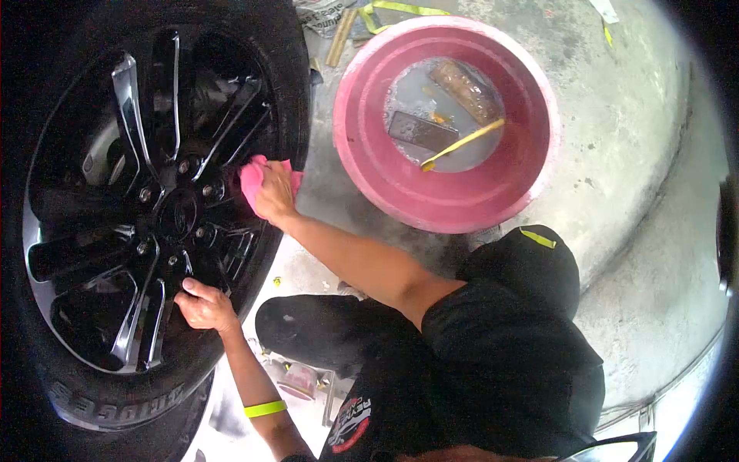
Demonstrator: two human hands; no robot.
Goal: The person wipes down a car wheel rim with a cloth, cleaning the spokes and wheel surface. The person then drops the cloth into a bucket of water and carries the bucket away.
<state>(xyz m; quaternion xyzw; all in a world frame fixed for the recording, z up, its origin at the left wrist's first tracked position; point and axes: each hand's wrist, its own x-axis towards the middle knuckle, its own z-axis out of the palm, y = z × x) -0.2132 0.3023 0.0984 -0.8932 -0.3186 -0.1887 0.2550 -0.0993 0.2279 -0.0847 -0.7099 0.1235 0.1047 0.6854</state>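
Note:
A black wheel rim point(85, 204) with bright-edged spokes sits inside a black tyre point(289, 85) on the left of the head view. My right hand point(277, 192) is closed on a pink cloth point(252, 183), pressing it to the rim's outer part on the side nearest the tub. My left hand point(206, 306) is lower, its fingers curled around a spoke near the rim's lower edge, the thumb pointing towards the hub point(177, 214). Some of its fingertips are hidden. A yellow-green band circles my left forearm.
A pink tub point(358, 138) holds cloudy water, a dark rectangular block point(422, 131), a brownish block point(466, 92) and a yellow strip point(466, 142). Behind it lie a yellow strap point(408, 8) and wooden sticks point(341, 38). A small pinkish container point(299, 380) is near my knee.

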